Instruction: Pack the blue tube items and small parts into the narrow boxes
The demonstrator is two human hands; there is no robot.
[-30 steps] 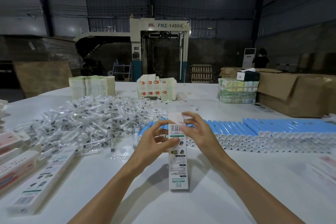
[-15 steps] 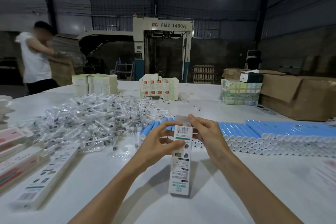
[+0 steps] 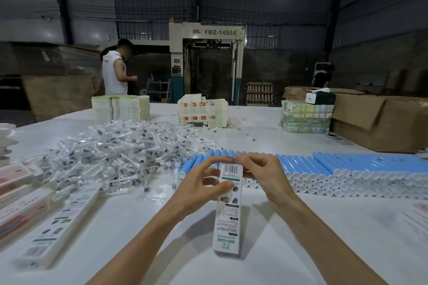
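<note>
Narrow box (image 3: pixel 228 206) at middle of white table (image 3: pixel 301 238): lower end on tabletop, barcode end up in our hands. Left hand (image 3: pixel 203 183) grips upper part, thumb on printed face. Right hand (image 3: pixel 264 176) pinches top end with fingertips. Just behind we see blue tubes (image 3: pixel 324 166) in long row, white caps toward us. Left of them, heap of small parts (image 3: pixel 120 152) in clear bags. More flat boxes (image 3: pixel 58 224) lie near left edge. Brown carton (image 3: pixel 382 120) at far right.

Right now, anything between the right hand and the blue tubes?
Nothing visible. The right hand and left hand both grip the top of the upright narrow box. The row of blue tubes lies directly behind them on the table, with no object in the gap. Both hands are occupied, though.
</note>
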